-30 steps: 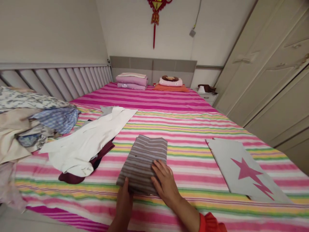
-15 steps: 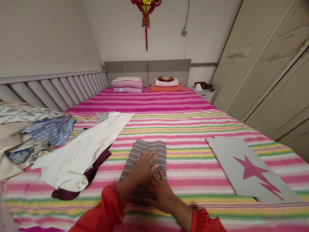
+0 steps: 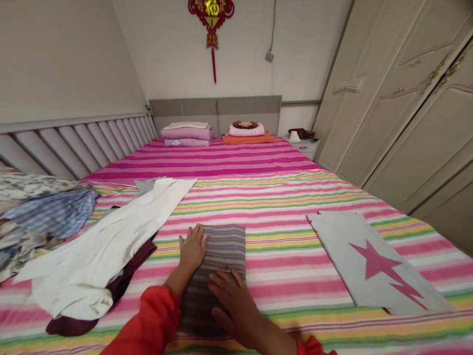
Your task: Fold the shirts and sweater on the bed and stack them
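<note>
A folded grey-brown striped cloth (image 3: 225, 246) lies flat on the striped bedspread (image 3: 281, 276). My left hand (image 3: 193, 248) rests on its upper left edge, fingers spread and palm down. Lower down, my right hand (image 3: 234, 305) lies over the cloth's lower right part with its fingers apart. Neither hand grips anything. To the left is a white garment (image 3: 111, 241) on top of dark maroon clothing (image 3: 136, 261). A light grey folded garment with a pink star (image 3: 340, 256) lies on the right.
Patterned and checked clothes (image 3: 55, 212) are heaped at the far left beside the bed rail (image 3: 74, 148). Folded purple bedding (image 3: 188, 133) and an orange and pink stack (image 3: 247, 133) sit by the headboard (image 3: 251, 106). A wardrobe (image 3: 391, 113) stands at the right.
My hands were close together over the cloth's middle; my left hand has moved to its upper left edge, my right hand lower. The view has shifted slightly.
</note>
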`<state>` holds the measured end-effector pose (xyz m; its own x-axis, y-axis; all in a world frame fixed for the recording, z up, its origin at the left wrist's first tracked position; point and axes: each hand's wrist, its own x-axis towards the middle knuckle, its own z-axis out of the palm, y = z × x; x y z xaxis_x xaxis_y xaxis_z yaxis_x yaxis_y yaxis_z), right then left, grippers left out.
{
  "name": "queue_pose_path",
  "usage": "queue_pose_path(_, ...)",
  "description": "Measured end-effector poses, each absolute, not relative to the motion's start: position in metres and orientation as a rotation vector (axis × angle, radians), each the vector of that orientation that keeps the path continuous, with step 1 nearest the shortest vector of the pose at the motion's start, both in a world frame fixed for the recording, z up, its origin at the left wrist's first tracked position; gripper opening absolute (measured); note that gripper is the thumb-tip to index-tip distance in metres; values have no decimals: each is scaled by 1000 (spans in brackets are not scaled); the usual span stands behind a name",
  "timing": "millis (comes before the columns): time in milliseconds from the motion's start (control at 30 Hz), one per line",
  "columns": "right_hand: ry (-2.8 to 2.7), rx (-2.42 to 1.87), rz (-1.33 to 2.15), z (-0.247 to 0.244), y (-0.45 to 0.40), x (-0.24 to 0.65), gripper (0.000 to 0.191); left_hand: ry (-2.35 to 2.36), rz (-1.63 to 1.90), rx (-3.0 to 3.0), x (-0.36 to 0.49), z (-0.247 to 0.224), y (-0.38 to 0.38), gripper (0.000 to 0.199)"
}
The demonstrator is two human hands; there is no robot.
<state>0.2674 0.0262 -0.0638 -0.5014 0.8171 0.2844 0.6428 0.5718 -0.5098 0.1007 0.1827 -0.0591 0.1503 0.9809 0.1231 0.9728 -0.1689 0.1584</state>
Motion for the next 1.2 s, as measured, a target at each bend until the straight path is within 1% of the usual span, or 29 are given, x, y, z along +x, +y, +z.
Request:
queue_pose_path(67,-2228,-1210,390,-54,36,261,52,1975,345,2429,98,-60,172,51)
queue_pose_path(167,-2179,-1324,326,-49,70,251,54,1946,249,2463,94,-69,161,51)
queue_pose_path(233,-2177,-1444,337,-54,99,246,52,1963,227,2438,93,-77,158,51)
queue_pose_path(400,-2129,-1699,434,-77,147,258,50,2034,337,2387,92,-89,157,51)
queue_pose_path(533,-2045,-1856,446,-84,160,285,53,2023,359,2375,94,-90,156,53)
queue_pose_path(667,-1956,-1998,473,-79,164,308,53,2021,369,2352,94,-90,155,53)
queue_pose_path(800,-1643,-2227,491,-68,157,307,54,2039,312,2267,93,-86,159,52)
queue_pose_path(900,-1587,-2185,363,-59,145,288,56,2097,299,2134,103,-76,163,50)
queue_pose_path(1000,-1728,-2008,287,-59,138,266,55,1898,424,2325,129,-66,165,50)
queue_pose_path(1100,-1789,-2044,431,-69,139,257,54,1616,387,2542,156,-66,169,50)
queue_pose_path(1200,-1811,-2086,493,-82,143,262,54,1603,247,2582,164,-75,180,50)
